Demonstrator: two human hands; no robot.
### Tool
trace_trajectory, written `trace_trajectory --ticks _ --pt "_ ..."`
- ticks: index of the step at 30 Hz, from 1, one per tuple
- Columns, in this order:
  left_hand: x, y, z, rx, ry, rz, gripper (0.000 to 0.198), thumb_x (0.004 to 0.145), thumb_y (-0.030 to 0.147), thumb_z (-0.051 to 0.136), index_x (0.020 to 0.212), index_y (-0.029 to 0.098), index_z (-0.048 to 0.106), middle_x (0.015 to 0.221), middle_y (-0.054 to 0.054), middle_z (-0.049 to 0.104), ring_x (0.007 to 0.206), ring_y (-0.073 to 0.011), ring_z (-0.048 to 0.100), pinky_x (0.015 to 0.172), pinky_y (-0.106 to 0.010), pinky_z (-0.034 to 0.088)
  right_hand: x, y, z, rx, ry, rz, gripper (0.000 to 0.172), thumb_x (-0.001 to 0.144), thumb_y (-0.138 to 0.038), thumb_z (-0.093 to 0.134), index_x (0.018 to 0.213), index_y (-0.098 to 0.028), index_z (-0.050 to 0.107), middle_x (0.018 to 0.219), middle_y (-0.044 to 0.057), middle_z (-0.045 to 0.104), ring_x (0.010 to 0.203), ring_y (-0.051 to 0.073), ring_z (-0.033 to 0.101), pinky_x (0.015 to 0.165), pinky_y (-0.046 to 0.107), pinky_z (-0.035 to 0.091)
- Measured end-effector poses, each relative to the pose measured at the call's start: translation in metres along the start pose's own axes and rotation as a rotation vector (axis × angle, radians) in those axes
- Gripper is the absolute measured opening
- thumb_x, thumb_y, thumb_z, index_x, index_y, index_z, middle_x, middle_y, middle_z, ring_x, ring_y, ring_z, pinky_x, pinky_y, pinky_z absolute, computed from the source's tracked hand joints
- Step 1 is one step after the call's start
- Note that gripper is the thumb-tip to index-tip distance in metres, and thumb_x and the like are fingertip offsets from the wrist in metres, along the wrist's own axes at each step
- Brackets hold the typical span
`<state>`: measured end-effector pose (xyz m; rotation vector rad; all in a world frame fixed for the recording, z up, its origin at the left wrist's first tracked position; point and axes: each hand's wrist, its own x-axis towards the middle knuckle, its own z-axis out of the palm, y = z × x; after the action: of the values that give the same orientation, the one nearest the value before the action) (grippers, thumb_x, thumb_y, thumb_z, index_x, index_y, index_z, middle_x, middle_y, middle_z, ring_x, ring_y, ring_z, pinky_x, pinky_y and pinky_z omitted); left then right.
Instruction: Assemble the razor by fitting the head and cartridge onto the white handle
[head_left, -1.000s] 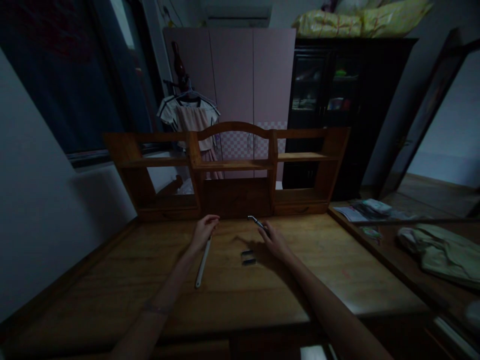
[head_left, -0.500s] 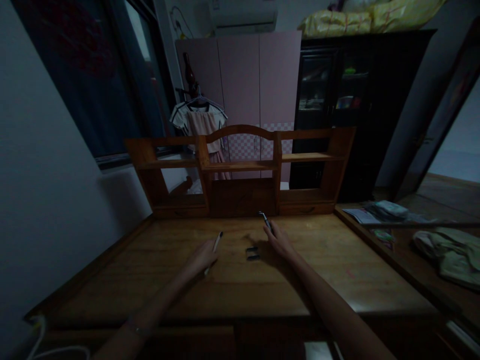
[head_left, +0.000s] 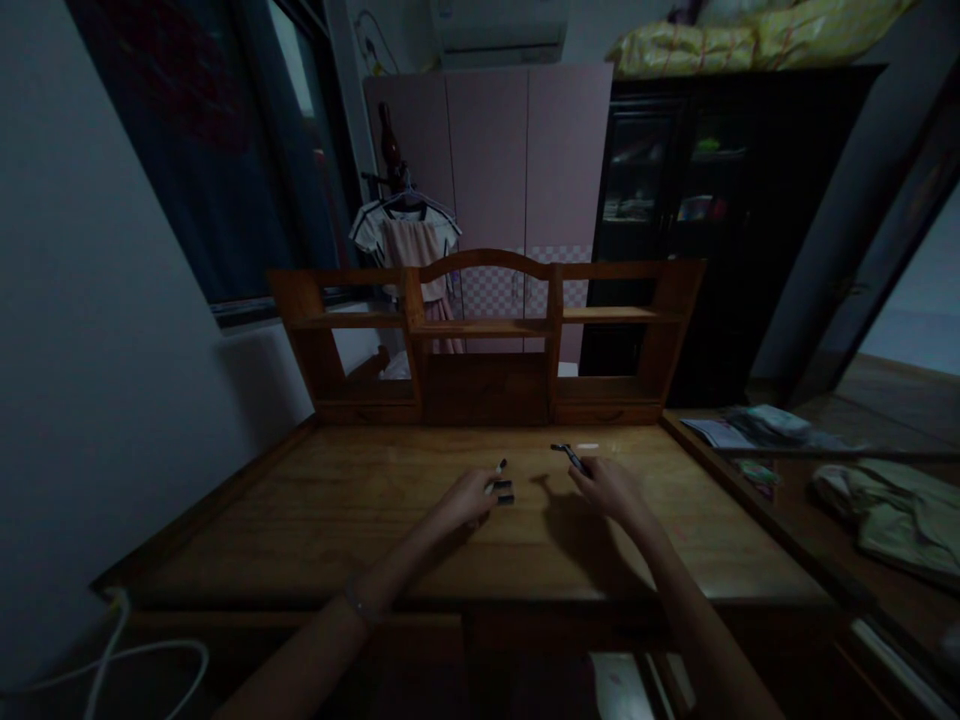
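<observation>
With the left hand [head_left: 466, 498], grips a slim white stick [head_left: 496, 474] near its middle, dark tip angled away from the body and slightly right. With the right hand [head_left: 613, 488], grasps a narrow dark-handled tool [head_left: 574, 460] with a short crosswise head at its far end. Holds both hands well apart, above the middle of a wooden surface [head_left: 360, 510]. Has two small dark bars [head_left: 505, 499] lying between the hands, just beside the left fingertips and near the stick; too dim to identify exactly. Wears a thin bracelet [head_left: 360, 603] on the left wrist. Faces a low wooden shelf unit [head_left: 480, 328] with an arched top, standing along the far edge of the surface. Looks beyond toward a pink wardrobe [head_left: 487, 170], with clothes [head_left: 412, 240] hanging in front at left, and a black cabinet [head_left: 780, 180] at right, topped by yellow bags [head_left: 682, 50].
</observation>
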<state>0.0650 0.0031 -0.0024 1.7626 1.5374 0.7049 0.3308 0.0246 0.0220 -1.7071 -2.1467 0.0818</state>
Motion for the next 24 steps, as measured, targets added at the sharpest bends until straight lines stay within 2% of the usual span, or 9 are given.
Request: trace_trajectory --ticks 3,7,10,12,14,16,21,24 --pt "0.002 -0.001 -0.002 -0.014 0.007 -0.012 0.056 0.069 0.019 0.064 0.124 0.015 0.055 0.094 -0.010 0.065 0.060 -0.0142 0.059 0.045 -0.020 0.036 -0.037 0.032 -0.020 -0.028 -0.009 0.022 0.038 0.090 -0.043 0.041 0.075 -0.017 0.064 0.072 0.009 0.067 0.066 0.019 0.061 0.053 0.026 0.024" --pt "0.002 -0.002 -0.006 -0.101 0.006 -0.005 0.057 0.054 0.018 0.077 0.110 0.014 0.063 0.100 -0.011 0.063 0.082 -0.0210 0.063 0.055 -0.021 0.044 -0.080 0.080 -0.040 0.001 -0.017 0.043 0.042 0.090 -0.048 0.039 0.075 -0.019 0.064 0.071 0.007 0.067 0.064 0.018 0.061 0.054 0.025 0.028" --pt "0.004 -0.001 -0.003 -0.163 0.001 0.004 0.052 0.054 0.019 0.078 0.103 0.014 0.064 0.095 -0.009 0.063 0.081 -0.0206 0.063 0.058 -0.022 0.046 -0.093 0.117 -0.048 0.001 -0.058 0.114 0.044 0.089 -0.051 0.039 0.075 -0.020 0.066 0.068 0.007 0.067 0.063 0.019 0.061 0.052 0.025 0.028" --pt "0.009 0.007 0.008 -0.182 -0.045 0.025 0.049 0.055 0.022 0.078 0.101 0.014 0.063 0.089 -0.007 0.063 0.076 -0.0196 0.063 0.058 -0.023 0.046 -0.091 0.141 -0.049 -0.034 -0.051 0.169 0.044 0.088 -0.053 0.040 0.076 -0.020 0.067 0.069 0.007 0.067 0.064 0.020 0.062 0.052 0.026 0.029" --pt "0.017 0.023 0.028 -0.168 -0.110 0.063 0.047 0.055 0.024 0.079 0.098 0.014 0.063 0.086 -0.007 0.062 0.075 -0.0192 0.063 0.058 -0.024 0.047 -0.079 0.159 -0.046 -0.059 -0.064 0.192 0.047 0.089 -0.055 0.038 0.077 -0.020 0.067 0.072 0.008 0.068 0.068 0.021 0.064 0.054 0.026 0.031" --pt "0.029 0.046 0.058 -0.137 -0.131 0.143 0.048 0.055 0.026 0.080 0.098 0.014 0.063 0.090 -0.008 0.062 0.080 -0.0198 0.062 0.062 -0.025 0.047 -0.063 0.169 -0.042 -0.094 -0.089 0.199 0.050 0.089 -0.056 0.037 0.081 -0.019 0.068 0.076 0.010 0.069 0.074 0.023 0.065 0.058 0.026 0.034" --pt "0.067 0.107 0.144 0.034 -0.149 0.237 0.056 0.052 0.035 0.083 0.100 0.017 0.062 0.098 -0.009 0.062 0.088 -0.0235 0.062 0.068 -0.028 0.049 -0.028 0.169 -0.032 -0.256 -0.102 0.213 0.056 0.090 -0.058 0.033 0.084 -0.017 0.070 0.087 0.015 0.069 0.085 0.027 0.065 0.065 0.029 0.038" --pt "0.082 0.131 0.177 0.067 -0.162 0.240 0.057 0.055 0.037 0.081 0.105 0.018 0.061 0.104 -0.010 0.062 0.092 -0.0244 0.061 0.070 -0.029 0.049 -0.022 0.173 -0.030 -0.317 -0.111 0.217 0.057 0.091 -0.057 0.031 0.087 -0.016 0.070 0.090 0.016 0.069 0.090 0.029 0.065 0.070 0.031 0.040"
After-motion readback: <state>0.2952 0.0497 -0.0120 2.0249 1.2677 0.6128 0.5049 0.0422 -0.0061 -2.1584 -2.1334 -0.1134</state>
